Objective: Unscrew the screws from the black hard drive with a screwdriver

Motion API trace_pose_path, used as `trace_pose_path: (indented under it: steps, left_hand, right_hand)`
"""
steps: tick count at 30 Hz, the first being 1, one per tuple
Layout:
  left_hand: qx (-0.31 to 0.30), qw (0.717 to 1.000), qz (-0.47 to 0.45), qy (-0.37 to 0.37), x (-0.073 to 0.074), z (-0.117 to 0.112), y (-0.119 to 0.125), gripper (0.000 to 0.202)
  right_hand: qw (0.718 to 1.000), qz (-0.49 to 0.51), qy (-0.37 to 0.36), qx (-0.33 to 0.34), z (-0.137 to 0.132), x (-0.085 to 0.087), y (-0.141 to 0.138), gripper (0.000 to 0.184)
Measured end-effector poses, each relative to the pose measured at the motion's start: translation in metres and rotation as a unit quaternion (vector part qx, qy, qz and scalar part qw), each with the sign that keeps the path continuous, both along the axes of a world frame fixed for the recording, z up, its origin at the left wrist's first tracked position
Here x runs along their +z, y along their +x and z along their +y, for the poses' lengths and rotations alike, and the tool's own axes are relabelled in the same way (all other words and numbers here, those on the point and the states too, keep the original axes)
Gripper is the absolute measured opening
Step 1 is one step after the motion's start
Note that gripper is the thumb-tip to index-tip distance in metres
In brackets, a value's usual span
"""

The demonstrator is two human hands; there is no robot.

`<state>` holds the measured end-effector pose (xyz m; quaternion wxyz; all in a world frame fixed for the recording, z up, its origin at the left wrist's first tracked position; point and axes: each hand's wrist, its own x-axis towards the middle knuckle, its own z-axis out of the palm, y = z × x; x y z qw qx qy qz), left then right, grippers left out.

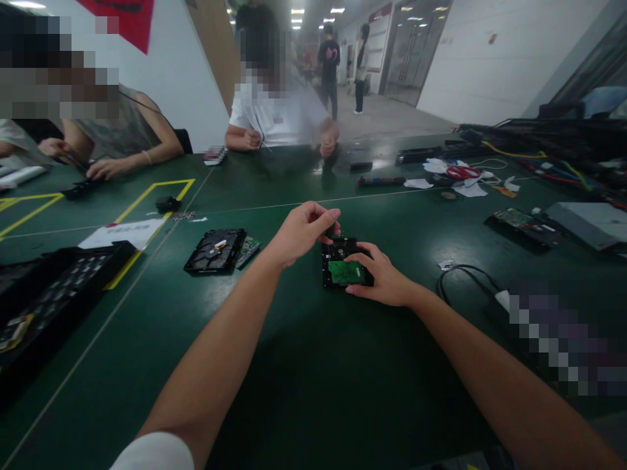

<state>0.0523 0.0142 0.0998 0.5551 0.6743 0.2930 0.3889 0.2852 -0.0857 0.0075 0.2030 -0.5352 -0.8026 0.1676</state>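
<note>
A black hard drive (337,250) with a green circuit board (341,271) lies on the table in front of me. My right hand (385,277) grips the drive at its right side, thumb at the near edge and fingers over the top and the board. Above the drive's far left corner, my left hand (306,232) is closed in a pinch. Something small and dark shows at its fingertips, too unclear to name. To the left, a second hard drive (215,252) lies beside a loose circuit board (248,250).
A black tray (73,294) stands at the left. Another drive (524,228) and a grey box (592,222) lie at the right, near a looped cable (441,281). Cables (539,153) are heaped at the far right. Two people sit across the table.
</note>
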Motion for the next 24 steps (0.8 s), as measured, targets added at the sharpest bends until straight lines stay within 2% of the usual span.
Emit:
trace_pose_path:
  steps: [7,11,15,24]
  left_hand:
    - [-0.02,0.999,0.009,0.036,-0.0002,0.0008,-0.0003,0.035]
    - [-0.044,0.999,0.001,0.004,0.0028,-0.0019,-0.0013,0.038]
    - [-0.059,0.998,-0.009,-0.013,0.0064,-0.0022,-0.0036,0.033]
    - [0.027,0.997,0.041,0.066,0.0044,0.0024,-0.007,0.033]
  right_hand:
    - [1.0,-0.003,0.006,0.002,0.0004,-0.0009,0.0006,0.068]
    - [1.0,-0.005,0.005,0.005,0.0004,-0.0018,0.0013,0.068]
    - [1.0,-0.004,0.003,-0.001,0.0004,-0.0022,0.0015,0.069]
    - [1.0,0.004,-0.007,-0.002,-0.0003,-0.0003,0.0013,0.069]
